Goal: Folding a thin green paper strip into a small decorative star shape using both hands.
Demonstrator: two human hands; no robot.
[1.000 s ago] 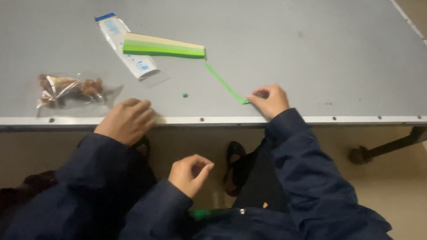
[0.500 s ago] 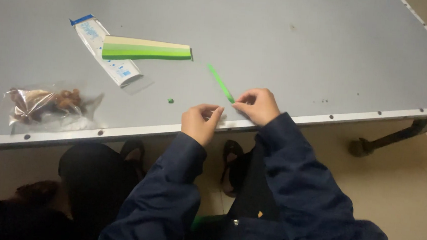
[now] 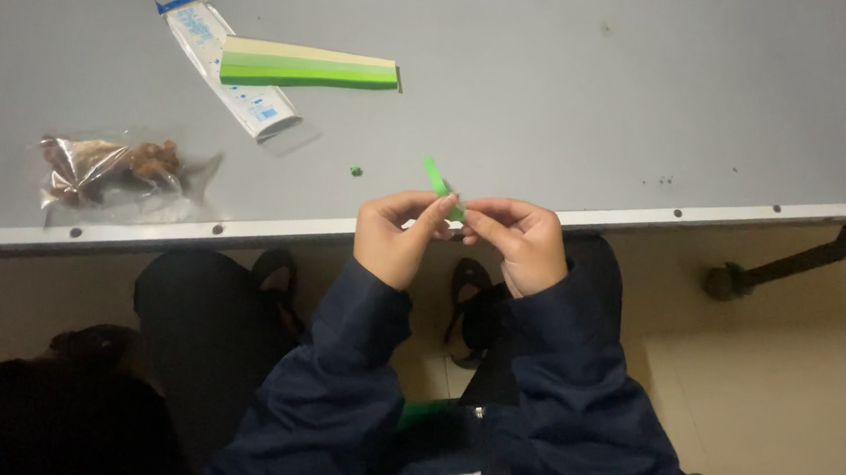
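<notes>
Both hands meet at the near edge of the grey table (image 3: pixel 601 101). My left hand (image 3: pixel 395 236) and my right hand (image 3: pixel 517 242) pinch the near end of a narrow green paper strip (image 3: pixel 437 181) between fingertips. The strip's free end points up and away over the table. A tiny green scrap (image 3: pixel 355 171) lies on the table just left of the hands.
A stack of green and cream paper strips (image 3: pixel 308 66) lies at the back left, on a white and blue flat packet (image 3: pixel 226 67). A clear bag with brown contents (image 3: pixel 115 168) sits at the left edge. Sandalled feet (image 3: pixel 473 301) and floor show below the table.
My left hand rose from my lap to the table edge and joined my right hand on the green strip. The strip now looks shorter and lifted off the table.
</notes>
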